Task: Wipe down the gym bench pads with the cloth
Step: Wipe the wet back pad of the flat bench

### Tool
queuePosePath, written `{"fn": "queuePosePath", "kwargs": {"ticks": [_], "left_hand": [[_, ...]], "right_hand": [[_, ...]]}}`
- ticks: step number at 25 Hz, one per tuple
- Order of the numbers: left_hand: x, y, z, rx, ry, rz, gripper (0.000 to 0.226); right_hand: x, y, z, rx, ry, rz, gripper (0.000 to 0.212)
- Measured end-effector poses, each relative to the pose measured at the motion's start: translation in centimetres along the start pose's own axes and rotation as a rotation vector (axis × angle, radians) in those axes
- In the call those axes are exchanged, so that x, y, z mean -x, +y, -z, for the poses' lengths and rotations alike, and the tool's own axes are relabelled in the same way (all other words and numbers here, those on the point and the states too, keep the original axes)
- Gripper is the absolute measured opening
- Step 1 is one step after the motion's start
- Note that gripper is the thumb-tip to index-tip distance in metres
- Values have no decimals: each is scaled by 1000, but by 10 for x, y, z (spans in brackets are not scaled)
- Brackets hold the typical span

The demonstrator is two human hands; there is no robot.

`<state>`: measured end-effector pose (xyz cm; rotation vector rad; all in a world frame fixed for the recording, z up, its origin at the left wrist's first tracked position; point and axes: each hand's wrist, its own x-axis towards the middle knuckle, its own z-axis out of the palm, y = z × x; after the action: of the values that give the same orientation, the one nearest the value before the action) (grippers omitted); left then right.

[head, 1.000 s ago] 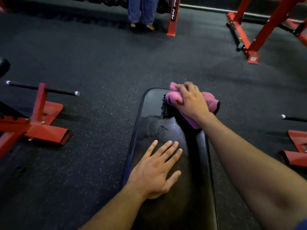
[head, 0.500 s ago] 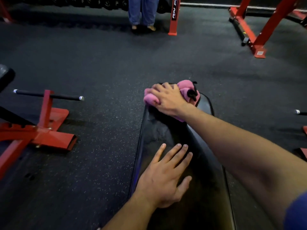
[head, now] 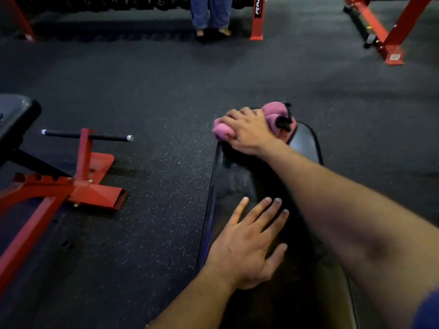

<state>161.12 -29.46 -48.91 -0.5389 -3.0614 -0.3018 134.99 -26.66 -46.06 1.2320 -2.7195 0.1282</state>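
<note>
A long black bench pad (head: 306, 143) runs away from me in the lower middle of the head view. My right hand (head: 249, 131) presses a bunched pink cloth (head: 273, 110) onto the pad's far left corner, fingers curled over it. The cloth hangs partly past the pad's end. My left hand (head: 247, 245) lies flat on the near part of the pad, fingers spread, holding nothing. My right forearm crosses over the pad and hides its right side.
A red bench frame (head: 78, 188) with a black crossbar (head: 88, 136) stands on the dark rubber floor at the left. A person's legs in jeans (head: 211, 13) stand at the far top. Red rack legs (head: 389, 41) sit at the far right.
My right hand has swept the cloth from the pad's far right corner across to its far left corner. My left hand has stayed flat on the pad.
</note>
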Motion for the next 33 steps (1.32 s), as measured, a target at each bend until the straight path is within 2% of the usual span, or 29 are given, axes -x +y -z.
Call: {"fn": "queuePosePath", "kwargs": {"ticks": [3, 5, 6, 8, 10, 11, 12, 14, 16, 18, 19, 22, 25, 28, 31, 33], "left_hand": [[1, -1, -2, 4, 11, -1, 68], [1, 0, -4, 7, 34, 2, 68], [1, 0, -4, 2, 42, 0, 68], [1, -1, -3, -8, 40, -5, 67], [1, -1, -2, 4, 12, -6, 67], [1, -1, -2, 7, 12, -2, 67], [1, 0, -2, 11, 18, 4, 67], [1, -1, -1, 23, 14, 4, 67], [0, -2, 0, 28, 13, 1, 67], [-1, -3, 0, 25, -2, -1, 67], [-1, -3, 0, 20, -4, -2, 67], [0, -1, 0, -1, -7, 10, 66], [-1, -2, 1, -40, -21, 18, 66], [-2, -1, 1, -66, -47, 29, 67], [-3, -1, -1, -79, -53, 26, 67], [-3, -2, -1, -83, -49, 24, 67]], "right_hand": [[36, -31, 1, -74, -60, 312, 56], [57, 0, 7, -89, -52, 524, 54], [57, 24, 6, -80, -35, 552, 55], [40, 53, 7, -53, 1, 347, 55], [21, 38, 3, -36, 44, 81, 57], [17, 19, 1, -20, 51, 27, 58], [16, -1, -1, -24, 51, 31, 59], [23, -22, 5, -60, -9, 154, 57], [37, -20, 19, -88, -67, 267, 52], [56, -10, 32, -125, -54, 263, 48], [70, -4, 38, -169, 3, 177, 48], [121, 45, 52, -339, 270, -266, 47], [177, 82, 60, -603, 432, -586, 25], [215, 82, 57, -806, 447, -845, 9], [224, 85, 47, -1019, 484, -1074, 13], [212, 88, 39, -1189, 487, -1130, 17]]}}
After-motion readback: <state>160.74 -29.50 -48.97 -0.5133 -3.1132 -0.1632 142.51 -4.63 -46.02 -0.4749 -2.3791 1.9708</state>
